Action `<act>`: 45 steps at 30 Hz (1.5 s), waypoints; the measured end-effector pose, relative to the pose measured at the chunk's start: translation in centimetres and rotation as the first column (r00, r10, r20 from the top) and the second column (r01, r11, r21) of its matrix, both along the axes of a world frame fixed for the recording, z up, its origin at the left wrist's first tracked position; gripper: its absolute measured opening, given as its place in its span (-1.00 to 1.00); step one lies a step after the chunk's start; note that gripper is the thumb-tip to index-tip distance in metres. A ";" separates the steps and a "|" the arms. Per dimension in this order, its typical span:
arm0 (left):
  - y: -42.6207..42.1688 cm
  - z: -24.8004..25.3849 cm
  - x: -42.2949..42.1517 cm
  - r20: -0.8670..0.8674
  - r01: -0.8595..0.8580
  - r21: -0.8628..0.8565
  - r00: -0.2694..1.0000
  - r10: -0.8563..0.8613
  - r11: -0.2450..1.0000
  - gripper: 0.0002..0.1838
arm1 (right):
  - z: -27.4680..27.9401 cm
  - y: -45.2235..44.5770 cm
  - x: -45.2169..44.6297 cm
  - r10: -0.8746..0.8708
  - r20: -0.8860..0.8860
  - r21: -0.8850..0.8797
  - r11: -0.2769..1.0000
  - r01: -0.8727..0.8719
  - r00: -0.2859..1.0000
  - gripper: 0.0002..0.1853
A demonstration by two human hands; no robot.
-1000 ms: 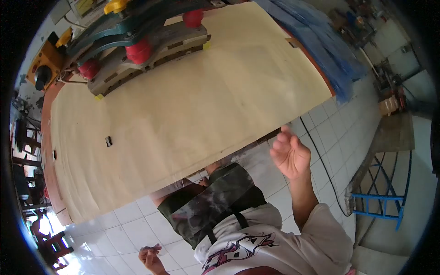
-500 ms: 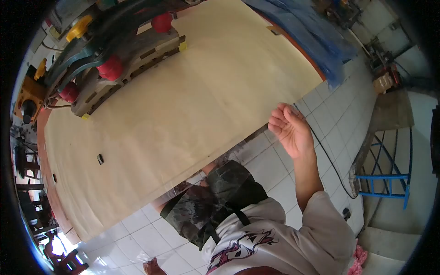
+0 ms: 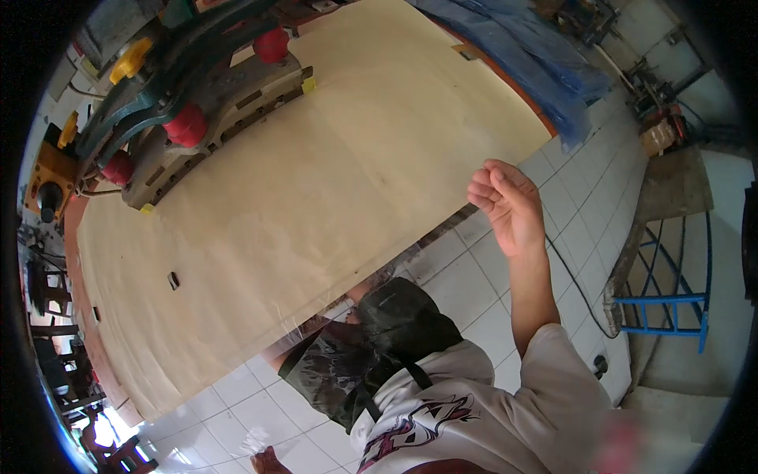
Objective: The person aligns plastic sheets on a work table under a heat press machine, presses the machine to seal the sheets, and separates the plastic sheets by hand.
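Note:
My right hand is raised by the near right edge of the tan sheet-covered table. Its fingers are curled closed; whatever they may hold does not show. Low in the view, my left hand is partly cut off by the frame. Crumpled clear plastic film bunches at its fingers, which look closed on it. Faint shiny creases over my dark shorts and along the table's near edge look like more of the clear film. How far it stretches cannot be made out.
A press-like machine with red knobs and a long metal bar stands over the table's far left. A small black piece lies on the tan sheet. Blue plastic covers the far right. A blue metal frame stands at right.
My right hand has moved slightly up and to the right, its fingers still curled. My left hand has shifted a little right and up, and the film by it has changed shape.

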State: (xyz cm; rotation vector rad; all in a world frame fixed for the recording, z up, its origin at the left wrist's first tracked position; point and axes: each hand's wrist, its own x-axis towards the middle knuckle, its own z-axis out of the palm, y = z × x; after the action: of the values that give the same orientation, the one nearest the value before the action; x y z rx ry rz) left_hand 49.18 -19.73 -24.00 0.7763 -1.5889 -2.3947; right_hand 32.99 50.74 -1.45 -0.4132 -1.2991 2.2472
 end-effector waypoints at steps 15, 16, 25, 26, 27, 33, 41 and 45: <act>0.6 15.5 -6.9 -0.236 -0.195 -0.402 0.966 0.104 0.895 -0.74 | 4.8 13.2 3.7 0.045 0.099 0.348 0.934 -0.077 0.994 -0.77; 0.2 18.2 -7.8 -0.258 -0.147 -0.409 0.965 0.040 0.901 -0.75 | 5.2 14.9 4.4 0.072 0.088 0.350 0.932 -0.098 0.994 -0.77; 5.4 32.8 -25.9 -0.448 -0.109 -0.498 0.882 -0.148 0.860 -0.77 | 9.8 25.0 -3.5 0.135 -0.005 0.319 0.939 -0.126 0.991 -0.78; 4.6 33.1 -27.8 -0.444 0.019 -0.555 0.839 -0.315 0.832 -0.81 | 10.4 25.1 -4.4 0.074 -0.012 0.370 0.927 -0.064 0.997 -0.76; 5.0 33.7 -29.3 -0.465 0.010 -0.552 0.826 -0.318 0.834 -0.81 | 11.2 25.1 -5.0 0.069 -0.036 0.375 0.926 -0.050 0.997 -0.76; 7.4 35.5 -34.5 -0.530 0.137 -0.479 0.743 -0.410 0.867 -0.88 | 15.4 20.6 -5.4 0.210 0.068 0.649 0.733 -0.203 0.975 -0.75; 8.9 34.3 -35.8 -0.550 -0.006 -0.464 0.786 -0.283 0.886 -0.82 | 14.5 21.9 -6.9 0.174 0.034 0.536 0.828 -0.165 0.984 -0.83; 9.3 33.5 -33.2 -0.345 0.060 -0.535 0.895 -0.282 0.843 -0.82 | 13.5 23.1 -6.3 0.067 0.163 0.547 0.824 -0.146 0.984 -0.80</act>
State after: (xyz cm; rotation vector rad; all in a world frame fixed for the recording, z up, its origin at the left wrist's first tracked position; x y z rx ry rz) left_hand 15.94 -10.48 9.54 0.0135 -2.0217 -1.8945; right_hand 26.65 73.88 12.02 -0.2811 -2.0107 1.8169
